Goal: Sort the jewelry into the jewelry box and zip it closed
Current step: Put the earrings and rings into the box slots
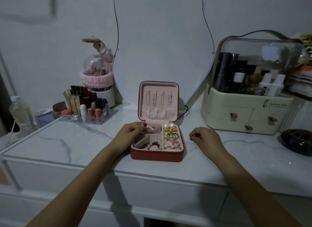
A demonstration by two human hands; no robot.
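Near the front edge of the marble-veined tabletop (70, 142) sits the square red jewelry box (157, 155), wide open, pink velvet lid (158, 101) standing upright at the back, hinge away from the person. The left hand (133, 134) curls its fingers into the rear-left compartment, pinching something small I can't make out. The right hand (205, 137), on the surface just right of the box, pinches a tiny gold piece (195, 135). Beaded bracelet (152, 145) front-left, pearl earrings (169, 125) rear-right.

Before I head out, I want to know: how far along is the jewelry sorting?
Mostly done: pearls, rings and a bracelet sit in the open box. The left hand reaches into it; the right hand pinches something small. Zipping remains.
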